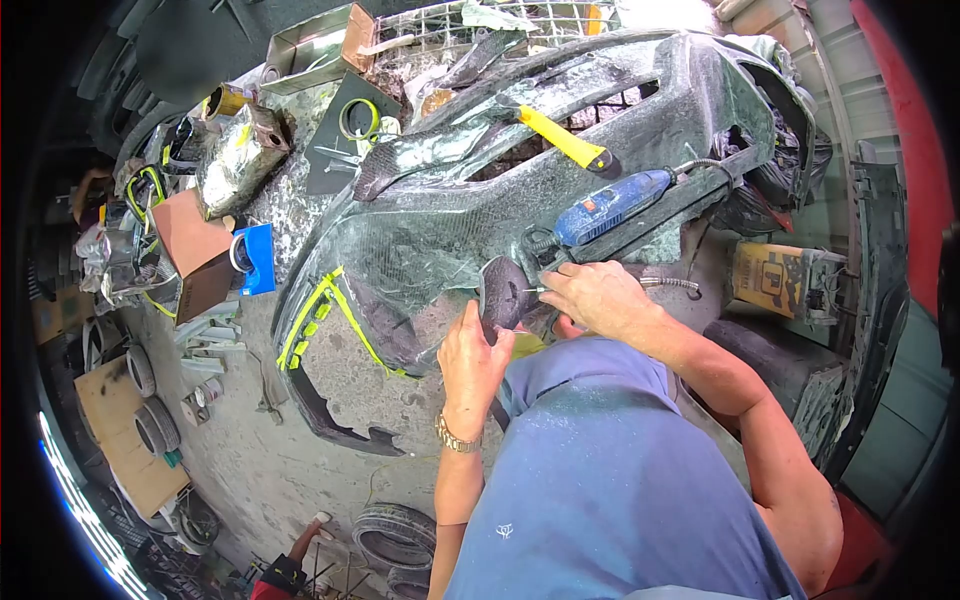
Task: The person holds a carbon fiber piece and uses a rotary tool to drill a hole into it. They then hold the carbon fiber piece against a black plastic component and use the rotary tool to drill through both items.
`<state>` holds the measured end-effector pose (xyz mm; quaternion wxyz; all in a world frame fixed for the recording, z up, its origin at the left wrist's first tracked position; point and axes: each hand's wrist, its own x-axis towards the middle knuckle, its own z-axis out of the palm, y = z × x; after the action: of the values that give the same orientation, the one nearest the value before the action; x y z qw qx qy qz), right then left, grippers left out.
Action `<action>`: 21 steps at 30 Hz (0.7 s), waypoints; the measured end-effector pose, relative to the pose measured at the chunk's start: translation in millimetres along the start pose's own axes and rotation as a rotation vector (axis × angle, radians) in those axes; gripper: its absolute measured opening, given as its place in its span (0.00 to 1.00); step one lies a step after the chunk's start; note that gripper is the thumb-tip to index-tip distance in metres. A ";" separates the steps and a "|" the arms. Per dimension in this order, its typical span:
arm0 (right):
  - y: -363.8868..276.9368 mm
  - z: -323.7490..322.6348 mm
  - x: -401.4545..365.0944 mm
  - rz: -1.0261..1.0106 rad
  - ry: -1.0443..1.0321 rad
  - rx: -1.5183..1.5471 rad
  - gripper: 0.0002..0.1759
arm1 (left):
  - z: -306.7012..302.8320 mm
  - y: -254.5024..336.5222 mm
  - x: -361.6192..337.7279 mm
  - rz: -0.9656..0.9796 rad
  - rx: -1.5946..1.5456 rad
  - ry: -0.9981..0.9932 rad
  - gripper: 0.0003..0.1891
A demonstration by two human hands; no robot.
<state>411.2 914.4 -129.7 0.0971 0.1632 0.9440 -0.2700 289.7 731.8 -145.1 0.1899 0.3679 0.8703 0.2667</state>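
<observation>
My left hand [472, 362] holds a small dark curved piece [503, 290] by its lower left side, thumb and fingers around it. To the right, my right hand [600, 296] is closed on a thin tool whose tip meets the piece; the hand hides most of it. A flexible metal shaft [668, 283] extends right from that hand. Just above lies a blue power tool [614, 207] on a large dusty dark car bumper [420, 245]. A yellow-handled tool [562, 137] rests farther up on the bumper. Yellow-green tape [357, 335] lines the bumper's left opening.
At the upper left are a metal can [240, 160], a tape roll [359, 118] and a cardboard box [195, 240]. A yellow box [770, 280] stands right. Tires [397, 535] lie below on the floor, near another person's arm [305, 540].
</observation>
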 end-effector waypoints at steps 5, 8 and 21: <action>-0.1 0.7 -0.6 0.009 -0.010 -0.004 0.16 | 0.0 2.2 0.2 -0.013 0.024 0.001 0.24; 0.6 2.2 -1.1 0.001 0.007 0.002 0.16 | -1.3 4.7 1.5 -0.017 0.018 0.016 0.22; -3.5 10.4 -7.9 0.049 0.061 0.116 0.14 | -3.9 6.4 -3.4 -0.144 -0.043 -0.100 0.24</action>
<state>418.2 904.0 -134.6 0.0650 0.1997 0.9249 -0.3168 293.3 731.8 -137.7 0.2596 0.3132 0.8779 0.2526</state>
